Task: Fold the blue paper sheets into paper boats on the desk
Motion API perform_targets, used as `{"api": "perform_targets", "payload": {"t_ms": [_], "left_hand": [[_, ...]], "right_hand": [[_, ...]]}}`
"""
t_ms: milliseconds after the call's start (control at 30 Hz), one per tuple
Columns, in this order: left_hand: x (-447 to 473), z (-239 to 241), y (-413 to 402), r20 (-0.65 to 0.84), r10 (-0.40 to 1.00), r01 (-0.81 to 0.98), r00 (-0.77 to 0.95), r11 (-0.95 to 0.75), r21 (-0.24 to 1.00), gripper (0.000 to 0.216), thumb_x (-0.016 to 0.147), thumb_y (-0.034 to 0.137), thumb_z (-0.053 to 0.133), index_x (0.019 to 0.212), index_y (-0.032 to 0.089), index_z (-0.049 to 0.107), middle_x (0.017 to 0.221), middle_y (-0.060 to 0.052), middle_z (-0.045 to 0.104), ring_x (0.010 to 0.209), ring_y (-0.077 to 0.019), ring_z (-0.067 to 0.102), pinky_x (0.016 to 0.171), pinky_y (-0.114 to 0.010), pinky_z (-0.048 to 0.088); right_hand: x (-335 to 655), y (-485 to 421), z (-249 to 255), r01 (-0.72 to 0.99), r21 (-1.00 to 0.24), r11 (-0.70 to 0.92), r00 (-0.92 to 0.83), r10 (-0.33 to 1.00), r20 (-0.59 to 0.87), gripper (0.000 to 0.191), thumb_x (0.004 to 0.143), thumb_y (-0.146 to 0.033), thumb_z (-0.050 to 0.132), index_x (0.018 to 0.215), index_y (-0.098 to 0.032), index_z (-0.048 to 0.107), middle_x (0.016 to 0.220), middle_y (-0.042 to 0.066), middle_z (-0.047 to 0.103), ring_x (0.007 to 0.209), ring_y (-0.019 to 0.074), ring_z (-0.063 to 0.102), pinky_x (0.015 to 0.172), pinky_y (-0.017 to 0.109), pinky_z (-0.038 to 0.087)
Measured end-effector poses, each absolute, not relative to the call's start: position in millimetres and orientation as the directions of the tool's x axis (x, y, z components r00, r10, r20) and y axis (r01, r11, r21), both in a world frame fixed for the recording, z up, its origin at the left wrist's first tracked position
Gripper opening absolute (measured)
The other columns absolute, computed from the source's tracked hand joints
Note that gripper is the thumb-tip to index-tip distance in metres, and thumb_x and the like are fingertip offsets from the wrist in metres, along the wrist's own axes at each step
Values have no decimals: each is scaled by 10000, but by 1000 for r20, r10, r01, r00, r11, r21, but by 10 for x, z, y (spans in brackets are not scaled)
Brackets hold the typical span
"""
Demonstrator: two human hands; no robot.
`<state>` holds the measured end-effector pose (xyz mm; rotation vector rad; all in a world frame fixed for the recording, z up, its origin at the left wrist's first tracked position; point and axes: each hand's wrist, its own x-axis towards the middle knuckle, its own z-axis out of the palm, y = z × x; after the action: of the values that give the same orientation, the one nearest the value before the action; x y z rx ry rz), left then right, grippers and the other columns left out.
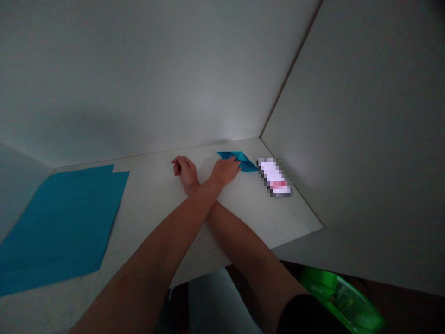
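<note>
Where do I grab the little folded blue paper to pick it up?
Probably pinch the folded blue paper at its left end, where the left hand touches it, coming from the near side. It lies flat and thin; a phone crowds its right tip, the wall its back.

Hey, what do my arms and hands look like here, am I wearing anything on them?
No gloves, watch or rings show on the left hand or the right hand, though the light is dim. Both forearms are uncovered. A black sleeve covers the right upper arm.
</note>
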<state>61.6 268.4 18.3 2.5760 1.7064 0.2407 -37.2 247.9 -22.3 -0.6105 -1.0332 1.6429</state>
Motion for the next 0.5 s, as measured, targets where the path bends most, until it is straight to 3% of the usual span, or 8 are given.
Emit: {"api": "perform_targets", "payload": {"t_ms": [133,300,400,500], "left_hand": [[546,187,2736,197,906,906,375,-403,129,294,1057,357,627,1287,209,735,1321,-132,662,1050,-275,706,879,-402,552],[496,157,2779,418,821,871,389,-476,125,484,939,476,792,1343,228,694,1508,-168,558,1406,-369,505,1145,-509,423],[512,120,2807,439,806,859,398,-495,129,464,936,493,789,1318,245,697,1628,-157,476,1552,-380,357,1230,-546,313],[526,103,2835,379,838,864,393,-477,158,344,992,409,723,1294,248,692,1578,-139,543,1498,-348,448,1232,-555,287]], "right_hand": [[-385,2490,-209,-526,-845,-90,-286,955,76,398,997,-562,601,769,-235,617,586,-57,504,541,115,447,547,243,386],[-389,2493,-178,-565,-811,-149,-262,965,5,352,998,-476,582,743,-234,606,562,-62,480,531,112,437,545,239,373],[-373,2511,-172,-612,-772,-173,-247,969,-21,326,996,-452,580,751,-237,597,576,-62,471,539,114,445,555,243,381],[-362,2529,-174,-641,-740,-204,-236,970,-63,309,993,-448,581,764,-240,589,593,-61,463,548,118,453,556,246,388]]}}
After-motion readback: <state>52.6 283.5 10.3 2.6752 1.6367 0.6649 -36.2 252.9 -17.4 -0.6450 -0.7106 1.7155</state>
